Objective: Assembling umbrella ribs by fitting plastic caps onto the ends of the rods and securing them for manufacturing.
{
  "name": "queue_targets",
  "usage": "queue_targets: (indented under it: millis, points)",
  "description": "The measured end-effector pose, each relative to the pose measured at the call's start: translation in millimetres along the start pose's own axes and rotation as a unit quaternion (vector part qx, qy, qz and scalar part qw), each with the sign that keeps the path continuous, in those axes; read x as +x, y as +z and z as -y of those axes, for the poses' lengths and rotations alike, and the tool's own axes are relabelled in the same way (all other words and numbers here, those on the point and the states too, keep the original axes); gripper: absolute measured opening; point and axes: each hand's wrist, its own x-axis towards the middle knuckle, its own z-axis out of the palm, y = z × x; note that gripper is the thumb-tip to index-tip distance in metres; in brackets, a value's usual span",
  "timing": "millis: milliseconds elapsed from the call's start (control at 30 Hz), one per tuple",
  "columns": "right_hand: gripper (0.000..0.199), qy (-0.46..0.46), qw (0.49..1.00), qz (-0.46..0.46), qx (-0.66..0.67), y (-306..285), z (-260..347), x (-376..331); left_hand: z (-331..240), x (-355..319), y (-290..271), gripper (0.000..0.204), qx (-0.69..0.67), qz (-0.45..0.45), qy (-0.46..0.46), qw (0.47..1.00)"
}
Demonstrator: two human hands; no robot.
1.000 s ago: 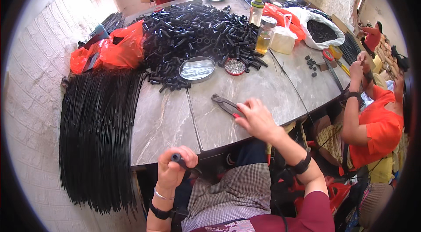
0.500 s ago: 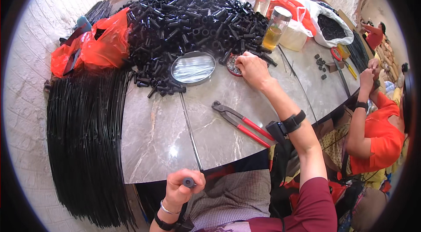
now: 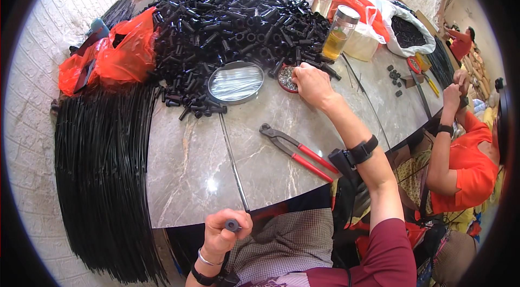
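Observation:
My left hand is closed around a black tubular part, its round end with a hole facing up, near the table's front edge. Farther off, my right hand has its fingers pinched together at a small red dish of tiny silvery metal pieces. Whatever is between those fingertips is too small or hidden to make out. Left of the dish stands a round metal tray holding thin silvery wires. Behind both is a large heap of black tubular parts. Red-handled pincers lie on the table nearer me.
Long black rods hang over the table's left edge beside a red plastic bag. Two drink bottles, the nearer a jar of yellow liquid, stand right of the heap. A white sack holds black pieces. Co-workers sit right and opposite.
Both hands keep almost the same pose and place. The view has shifted slightly, so the table's contents appear a little farther left.

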Motion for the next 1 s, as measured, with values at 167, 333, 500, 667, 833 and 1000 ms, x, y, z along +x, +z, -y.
queue_targets:
  millis: [167, 333, 500, 667, 833, 1000]
  points:
    - [0.015, 0.003, 0.998, -0.056, 0.025, 0.7, -6.2, -0.4, 2.7, -6.1, -4.5, 0.052, -0.031, -0.012, -0.002, 0.999]
    - [0.02, 0.134, 0.847, -0.016, 0.515, -9.9, -31.5, 1.1, 2.8, -7.6, -3.3, 0.053, -0.024, -0.016, 0.005, 1.0]
    - [0.014, 0.175, 0.642, 0.069, 0.743, -35.9, -20.8, -25.1, 2.7, -10.2, 0.8, 0.053, -0.017, -0.021, 0.013, 1.0]
    - [0.008, 0.152, 0.562, 0.084, 0.809, -60.2, -0.2, -64.7, 2.5, -14.8, 9.5, 0.052, -0.005, -0.017, 0.035, 0.999]
    - [0.006, 0.156, 0.571, 0.06, 0.804, -56.2, 17.5, -98.9, -2.8, -28.5, 18.6, 0.051, 0.005, -0.016, 0.058, 0.998]
    - [0.012, 0.198, 0.644, 0.025, 0.738, -65.8, 28.9, -129.9, -9.5, -39.5, 21.4, 0.047, 0.0, -0.02, 0.078, 0.997]
